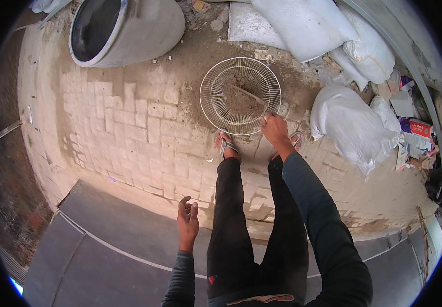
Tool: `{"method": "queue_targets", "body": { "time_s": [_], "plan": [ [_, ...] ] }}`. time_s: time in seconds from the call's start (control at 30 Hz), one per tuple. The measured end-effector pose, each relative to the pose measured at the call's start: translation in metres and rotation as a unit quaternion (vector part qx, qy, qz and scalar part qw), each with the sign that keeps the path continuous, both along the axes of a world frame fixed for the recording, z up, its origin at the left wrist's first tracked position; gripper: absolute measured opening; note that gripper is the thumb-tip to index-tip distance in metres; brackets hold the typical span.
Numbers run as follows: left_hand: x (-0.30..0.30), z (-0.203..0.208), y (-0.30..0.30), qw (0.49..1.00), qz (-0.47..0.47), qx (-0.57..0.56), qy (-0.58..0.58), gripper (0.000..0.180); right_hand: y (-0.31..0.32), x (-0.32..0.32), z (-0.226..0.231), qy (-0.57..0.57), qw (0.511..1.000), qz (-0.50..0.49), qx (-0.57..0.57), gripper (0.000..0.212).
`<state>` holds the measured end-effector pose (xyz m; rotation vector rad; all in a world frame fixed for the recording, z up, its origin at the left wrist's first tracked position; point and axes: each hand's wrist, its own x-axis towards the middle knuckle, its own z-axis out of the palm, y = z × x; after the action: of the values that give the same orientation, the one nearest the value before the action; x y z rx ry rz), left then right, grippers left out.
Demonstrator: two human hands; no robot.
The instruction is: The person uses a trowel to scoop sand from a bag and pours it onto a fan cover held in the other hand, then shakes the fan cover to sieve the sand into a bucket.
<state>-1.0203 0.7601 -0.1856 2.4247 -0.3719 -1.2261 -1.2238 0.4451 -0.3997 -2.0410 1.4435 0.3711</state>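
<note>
A round, pale wire grille (pixel 214 97), much like a fan guard, lies on the paved ground just in front of my feet. Loose grey-brown dirt (pixel 242 102) shows at its middle; whether it is in the grille or under it I cannot tell. My right hand (pixel 275 129) is closed at the grille's near right rim, round a hand tool (pixel 250 95). The tool's long, thin, pale edge slants across the dirt, and my fingers hide its grip. Lower left, my left hand (pixel 187 217) hangs in the air beside my leg, fingers loosely bent and apart, holding nothing.
A large grey drum (pixel 149 30) lies tipped at the far left. White sacks (pixel 308 28) are heaped at the far right, with a plastic bag (pixel 351 120) nearer. Torn packaging (pixel 415 133) lines the right edge. Behind my feet runs a dark grey slab (pixel 113 225).
</note>
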Motion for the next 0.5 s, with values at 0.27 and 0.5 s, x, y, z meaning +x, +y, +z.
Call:
{"method": "queue_targets", "body": {
  "time_s": [0.27, 0.5],
  "plan": [
    [-0.023, 0.007, -0.065, 0.995, -0.095, -0.037, -0.018, 0.037, -0.011, -0.04, 0.052, -0.15, 0.983, -0.084, -0.067, 0.032],
    [-0.099, 0.024, -0.144, 0.986, -0.158, -0.048, 0.032, 0.035, 0.014, -0.199, 0.258, -0.257, 0.922, -0.268, -0.114, 0.025]
  ]
}}
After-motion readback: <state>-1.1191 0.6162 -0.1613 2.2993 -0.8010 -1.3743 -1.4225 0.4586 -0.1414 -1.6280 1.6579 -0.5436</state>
